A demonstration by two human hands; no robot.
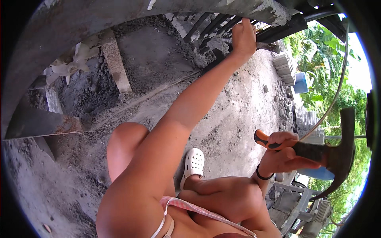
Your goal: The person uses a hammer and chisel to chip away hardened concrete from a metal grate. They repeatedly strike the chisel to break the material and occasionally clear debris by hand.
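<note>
My right hand (282,152) is wrapped round the orange and black handle of a claw hammer (347,137). The hammer is held up at the right, its dark steel head upright and the curved claw pointing down. My left arm stretches far forward, and my left hand (243,39) is closed at the dark metal bars (216,24) beneath a large grey, crusted beam (131,10). Whatever its fingers grip is hidden. A dark, rough piece (268,47) sticks out beside that hand's wrist.
Grey rubble and powder (89,87) lie among metal plates (43,125) at the left. A white clog (194,164) is on my foot on the dusty concrete floor (222,123). Stacked blocks (283,65), a blue container (301,82), a hose (337,89) and a machine (317,212) are at the right.
</note>
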